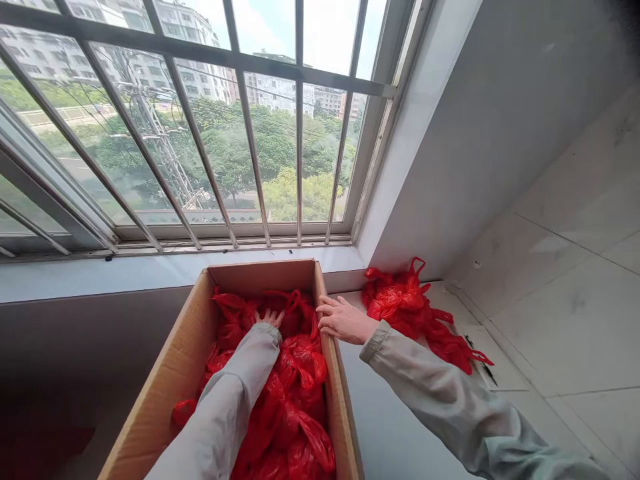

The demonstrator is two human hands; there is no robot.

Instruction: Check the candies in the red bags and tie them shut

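Observation:
A tall cardboard box [167, 373] stands open in front of me, filled with red plastic bags [283, 407], several of them knotted. My left hand [270, 319] reaches into its far part, fingers spread and lying on the bags there; the fingertips are partly lost among the red plastic. At the box's right wall, my right hand [345, 320] grips the top edge with the fingers curled over it. Just beyond that hand, outside the box, lies a heap of red plastic bags [400, 300] with loose handles.
A barred window [270, 153] rises behind the box, above a white sill [150, 272]. Tiled wall [565, 300] borders the right side. A small dark object [487, 370] lies beside the heap. Something red [50, 447] shows at the dim lower left.

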